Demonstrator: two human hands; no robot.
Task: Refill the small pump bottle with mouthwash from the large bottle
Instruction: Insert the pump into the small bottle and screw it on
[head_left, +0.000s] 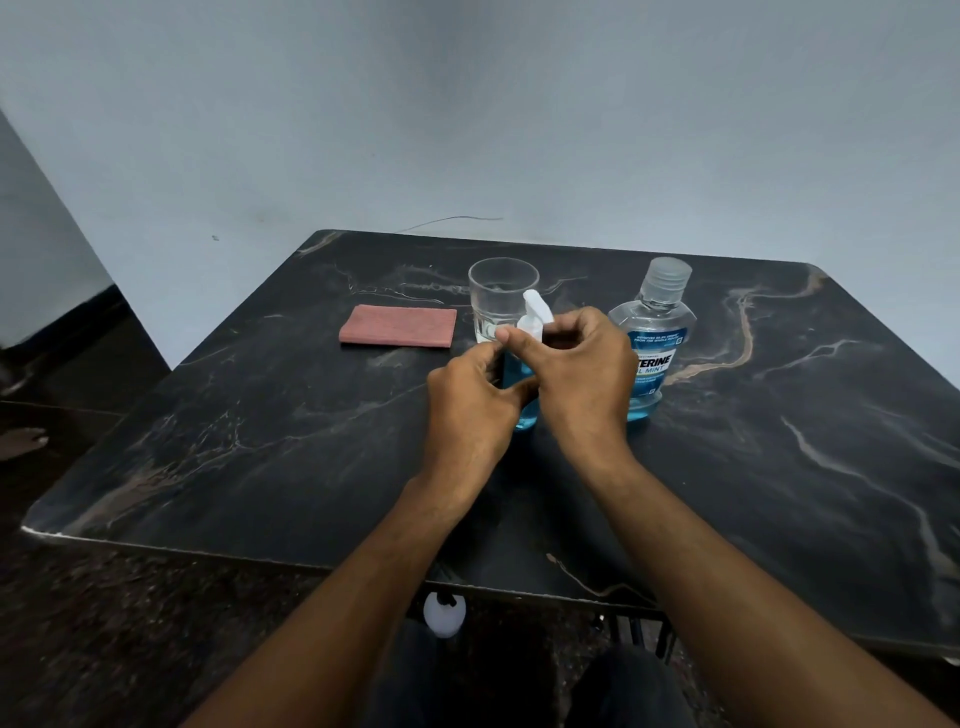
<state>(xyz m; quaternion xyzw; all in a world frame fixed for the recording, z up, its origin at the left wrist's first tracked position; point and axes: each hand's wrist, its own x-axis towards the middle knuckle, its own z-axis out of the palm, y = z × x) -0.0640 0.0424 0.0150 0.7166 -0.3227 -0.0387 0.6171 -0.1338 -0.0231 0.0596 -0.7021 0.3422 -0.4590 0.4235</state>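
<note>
The small pump bottle (524, 415) stands upright at the middle of the black marble table (260, 415), blue liquid showing in its lower part. My left hand (467, 400) is wrapped around its body. My right hand (576, 364) pinches the collar under its white pump head (535, 312). Just right of my hands stands the large mouthwash bottle (655, 332), clear with a blue label, its cap on, blue liquid low inside.
An empty clear glass (498, 296) stands directly behind the pump bottle. A folded pink cloth (399, 326) lies to the left of the glass. A white wall runs behind the table. The table's near edge is close to my lap.
</note>
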